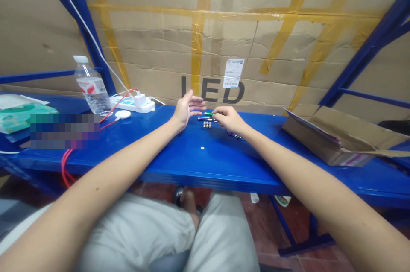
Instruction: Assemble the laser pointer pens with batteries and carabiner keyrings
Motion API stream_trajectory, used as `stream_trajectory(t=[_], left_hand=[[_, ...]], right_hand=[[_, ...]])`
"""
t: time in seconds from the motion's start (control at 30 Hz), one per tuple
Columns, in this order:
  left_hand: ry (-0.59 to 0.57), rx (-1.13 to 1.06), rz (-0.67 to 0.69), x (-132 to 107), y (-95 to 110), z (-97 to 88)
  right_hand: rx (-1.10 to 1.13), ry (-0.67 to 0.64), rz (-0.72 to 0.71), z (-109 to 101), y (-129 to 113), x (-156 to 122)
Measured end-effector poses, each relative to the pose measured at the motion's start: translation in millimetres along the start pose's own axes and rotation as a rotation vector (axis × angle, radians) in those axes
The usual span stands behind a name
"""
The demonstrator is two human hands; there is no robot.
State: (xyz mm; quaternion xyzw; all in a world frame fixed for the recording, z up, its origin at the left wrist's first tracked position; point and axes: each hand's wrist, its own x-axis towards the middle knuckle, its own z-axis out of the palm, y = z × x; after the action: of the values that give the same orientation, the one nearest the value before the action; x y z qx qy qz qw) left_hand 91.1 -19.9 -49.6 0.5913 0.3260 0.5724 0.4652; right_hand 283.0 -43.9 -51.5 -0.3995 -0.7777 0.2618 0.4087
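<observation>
My left hand [184,112] is held on edge just above the table, thumb up and fingers stretched out, with nothing in it. To its right, my right hand [228,119] has its fingers pinched on a thin green stick [209,113], whose far end points left. Just below it lies a dark blue-purple stick [203,118] with shiny parts. Several small, shiny round metal pieces [206,124] sit packed together in front of the sticks. Under my right wrist, several purple and dark pieces [235,136] lie partly hidden. A small white disc [202,148] rests nearer to me.
The blue table [192,165] backs onto a large taped cardboard sheet [160,50]. An open cardboard box [326,135] stands right. At left are a water bottle [92,88], a power strip [137,103], a white round charger [123,114], a red cable [65,165] and a tissue pack [25,114].
</observation>
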Motion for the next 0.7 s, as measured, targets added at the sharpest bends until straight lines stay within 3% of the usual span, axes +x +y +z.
stream_trajectory(t=[0.7], left_hand=[[0.024, -0.005, 0.034, 0.0, 2.0, 0.8]], right_hand=[[-0.052, 0.042, -0.04, -0.1, -1.3, -0.1]])
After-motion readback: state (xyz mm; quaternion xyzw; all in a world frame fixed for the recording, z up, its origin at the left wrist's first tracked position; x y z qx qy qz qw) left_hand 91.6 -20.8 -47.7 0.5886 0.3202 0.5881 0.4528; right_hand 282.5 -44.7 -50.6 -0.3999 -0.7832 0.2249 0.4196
